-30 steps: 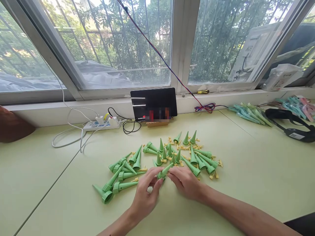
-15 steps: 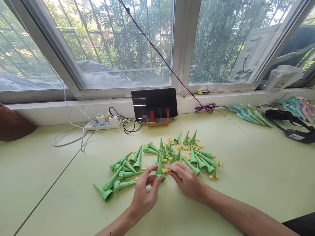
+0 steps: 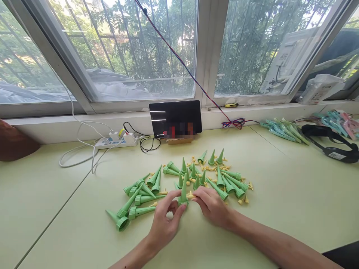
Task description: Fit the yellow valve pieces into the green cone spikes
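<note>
Between the thumb and fingers of my left hand [image 3: 166,220] stands a green plastic spike [image 3: 183,192], its point up and its wide ribbed base low. My right hand [image 3: 211,204] pinches a small yellow valve [image 3: 190,195] against the spike's right side; whether it sits inside a hole there I cannot make out. More green spikes lie to the left, among them one on its side [image 3: 143,212] and one with its open base towards me [image 3: 122,223]. Others stand or lie behind my hands, with loose yellow valves [image 3: 221,167] scattered among them.
A black tablet [image 3: 176,120] leans by the window on a cardboard stand. Left of it, a white power strip [image 3: 116,142] trails cables. To the right are bagged green spikes [image 3: 284,130] and a black head strap [image 3: 332,144]. A yellow cutter [image 3: 231,105] lies on the sill.
The spike in my left hand stands slightly more upright and a little further right. The yellow valve in my right hand has turned slightly at the spike's side.
</note>
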`<action>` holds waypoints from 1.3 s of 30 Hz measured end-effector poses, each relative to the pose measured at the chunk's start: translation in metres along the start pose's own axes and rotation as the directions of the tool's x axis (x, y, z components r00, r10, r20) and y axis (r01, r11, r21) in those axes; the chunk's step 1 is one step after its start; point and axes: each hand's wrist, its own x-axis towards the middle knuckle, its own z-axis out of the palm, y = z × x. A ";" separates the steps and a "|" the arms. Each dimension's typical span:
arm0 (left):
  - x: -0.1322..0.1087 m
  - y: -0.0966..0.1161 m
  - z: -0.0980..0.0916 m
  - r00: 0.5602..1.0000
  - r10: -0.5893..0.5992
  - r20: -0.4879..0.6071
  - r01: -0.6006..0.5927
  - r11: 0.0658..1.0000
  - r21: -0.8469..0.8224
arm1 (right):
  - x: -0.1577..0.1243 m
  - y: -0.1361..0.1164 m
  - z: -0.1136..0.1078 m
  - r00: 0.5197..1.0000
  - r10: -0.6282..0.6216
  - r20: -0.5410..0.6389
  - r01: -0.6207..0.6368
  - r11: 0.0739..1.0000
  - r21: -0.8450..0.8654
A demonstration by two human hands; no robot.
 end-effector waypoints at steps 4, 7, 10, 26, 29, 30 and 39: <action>0.001 0.002 0.000 0.999 0.046 0.015 -0.046 0.999 -0.017 | -0.001 -0.001 -0.001 0.999 -0.001 0.033 0.002 0.999 -0.034; 0.003 0.004 0.000 0.996 0.087 0.025 -0.087 0.996 -0.023 | 0.000 -0.001 -0.001 0.999 -0.017 0.032 0.019 0.997 -0.073; 0.003 0.004 0.001 0.993 0.116 0.020 -0.116 0.993 -0.018 | 0.001 -0.002 -0.001 0.999 -0.033 0.014 0.034 0.995 -0.099; 0.002 0.005 -0.001 0.996 -0.091 -0.001 0.091 0.996 0.002 | 0.002 -0.006 0.001 1.000 0.000 -0.014 0.001 0.999 0.041; 0.002 0.004 -0.001 0.997 -0.076 0.007 0.076 0.997 0.008 | 0.003 -0.005 0.001 1.000 -0.013 -0.025 0.014 0.999 0.039; 0.002 0.003 -0.001 0.997 -0.072 0.014 0.072 0.997 0.014 | 0.003 -0.005 0.001 0.999 -0.020 -0.032 0.021 0.999 0.033; 0.003 0.000 -0.002 0.995 0.096 0.024 -0.097 0.991 0.089 | 0.000 -0.004 0.001 0.997 -0.077 -0.007 0.077 0.997 -0.033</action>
